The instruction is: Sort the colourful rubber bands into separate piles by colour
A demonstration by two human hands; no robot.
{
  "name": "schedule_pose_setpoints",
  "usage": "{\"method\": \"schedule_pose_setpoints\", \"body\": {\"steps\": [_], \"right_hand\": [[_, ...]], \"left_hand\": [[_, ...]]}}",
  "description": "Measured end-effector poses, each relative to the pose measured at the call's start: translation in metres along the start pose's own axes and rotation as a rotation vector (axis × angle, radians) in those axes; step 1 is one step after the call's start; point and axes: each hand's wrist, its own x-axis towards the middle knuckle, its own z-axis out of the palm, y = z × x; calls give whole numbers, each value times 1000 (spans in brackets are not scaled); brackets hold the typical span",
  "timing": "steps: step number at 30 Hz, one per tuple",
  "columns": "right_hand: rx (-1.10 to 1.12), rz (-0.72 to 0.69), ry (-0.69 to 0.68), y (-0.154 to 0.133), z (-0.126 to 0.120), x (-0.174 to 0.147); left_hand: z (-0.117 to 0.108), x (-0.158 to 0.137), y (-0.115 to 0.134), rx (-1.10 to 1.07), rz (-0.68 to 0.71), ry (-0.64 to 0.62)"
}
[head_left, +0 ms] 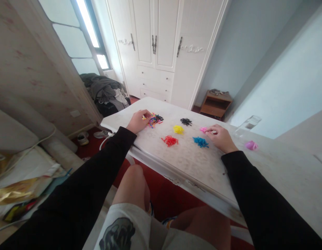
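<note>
My left hand (138, 120) is at the left end of the table, its fingertips pinched together at the edge of a mixed-colour pile of what look like small rubber bands (157, 119). My right hand (221, 138) rests with thumb and fingers closed at a small pink pile (203, 129). Whatever either pinch holds is too small to make out. Between the hands lie separate piles of the same kind: black (186, 121), yellow (178, 129), red (170, 140) and blue (201, 141). The blue one sits just left of my right wrist.
Right of my right hand are a clear glass or plastic container (248, 124) and a pinkish-purple object (251, 145) on the white table (192, 166). A white wardrobe (155, 52) stands behind, with a heap of clothes (105, 92) left and a wooden nightstand (215, 103) right.
</note>
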Motion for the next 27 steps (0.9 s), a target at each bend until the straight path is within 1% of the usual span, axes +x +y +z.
{"method": "schedule_pose_setpoints", "body": {"steps": [3,6,11,15,22,27], "right_hand": [[1,1,-1,-1,-1,0],[-7,1,10,0,-1,1],[-9,3,39,3,-1,1],[-11,-5,33,6,0,2],[-11,3,17,3,-2,1],[7,14,9,1,-3,0]], "left_hand": [[0,-1,-2,-106,1,75],[-1,-1,-6,-215,-23,116],[-2,0,-12,-316,-83,117],[-2,-2,-10,-315,-72,100],[-3,-4,-1,-237,-28,75],[-3,-3,0,-237,-91,73]]}}
